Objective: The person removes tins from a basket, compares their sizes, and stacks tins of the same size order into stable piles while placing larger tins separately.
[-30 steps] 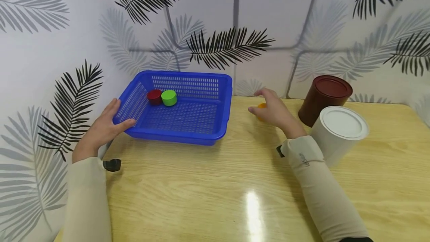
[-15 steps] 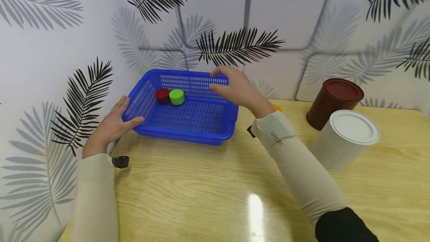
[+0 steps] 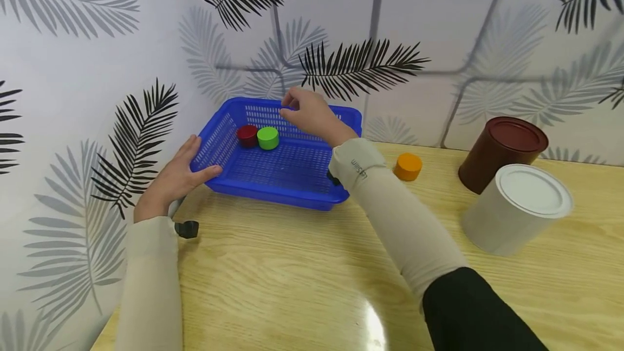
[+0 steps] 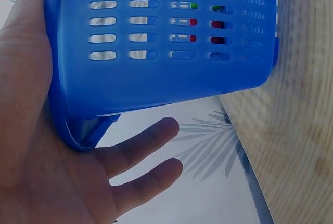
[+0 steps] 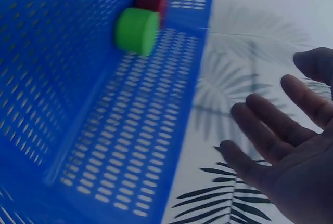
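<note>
The left hand lies spread against the left wall of the blue basket, palm on the rim, fingers straight. The right hand hovers over the basket's far side, fingers loosely curved, seemingly empty. The basket sits on the surface against the wall. The right wrist view shows a green cap touching a red cap in the basket's corner.

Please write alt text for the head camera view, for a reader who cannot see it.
A person's right hand hovers empty over a blue basket holding a red cap and a green cap, while the left hand holds its left rim.
</note>
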Available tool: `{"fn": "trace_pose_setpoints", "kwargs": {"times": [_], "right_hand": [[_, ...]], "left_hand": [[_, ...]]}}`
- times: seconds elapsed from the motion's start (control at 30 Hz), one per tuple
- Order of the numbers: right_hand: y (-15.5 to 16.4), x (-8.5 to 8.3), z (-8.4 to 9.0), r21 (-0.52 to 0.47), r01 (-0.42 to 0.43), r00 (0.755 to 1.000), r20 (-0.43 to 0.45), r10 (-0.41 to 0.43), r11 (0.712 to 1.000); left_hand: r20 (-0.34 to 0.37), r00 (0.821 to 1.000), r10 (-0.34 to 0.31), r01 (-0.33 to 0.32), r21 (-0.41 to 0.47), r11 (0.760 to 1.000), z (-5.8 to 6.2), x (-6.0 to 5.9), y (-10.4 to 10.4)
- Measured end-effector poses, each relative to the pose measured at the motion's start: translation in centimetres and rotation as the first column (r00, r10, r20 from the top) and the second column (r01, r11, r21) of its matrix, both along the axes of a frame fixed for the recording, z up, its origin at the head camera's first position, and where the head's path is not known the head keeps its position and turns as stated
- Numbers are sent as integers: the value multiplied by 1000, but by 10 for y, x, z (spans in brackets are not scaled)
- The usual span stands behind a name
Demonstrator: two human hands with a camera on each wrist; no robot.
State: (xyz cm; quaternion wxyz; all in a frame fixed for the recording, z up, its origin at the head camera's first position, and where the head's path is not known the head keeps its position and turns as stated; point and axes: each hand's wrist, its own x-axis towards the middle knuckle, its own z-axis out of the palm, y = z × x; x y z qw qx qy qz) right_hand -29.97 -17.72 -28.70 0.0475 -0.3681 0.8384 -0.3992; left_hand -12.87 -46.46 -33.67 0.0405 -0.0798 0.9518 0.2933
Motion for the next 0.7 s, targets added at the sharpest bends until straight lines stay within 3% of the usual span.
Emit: {"fn": "trace_pose_setpoints", "kwargs": {"times": [0.17,0.33,0.47,0.6,0.7], "right_hand": [[-21,-16,-29,108,-7,1000,-13,8,994],[-44,-32,-56,271,-25,999,-12,29,962],[-61,-37,-67,342,-83,997,33,77,936],[-65,-41,-74,428,-154,988,96,125,891],[-67,-42,-70,438,-158,987,100,126,885]], "left_hand": [[-1,1000,3,-3,-4,1000,0,0,-1],[4,1000,1,-1,-20,1000,3,3,-6],[6,1000,9,-9,-18,1000,2,6,-8],[1,1000,9,-9,-1,1000,0,4,-5],[-11,1000,5,-5,6,1000,2,2,-4]]}}
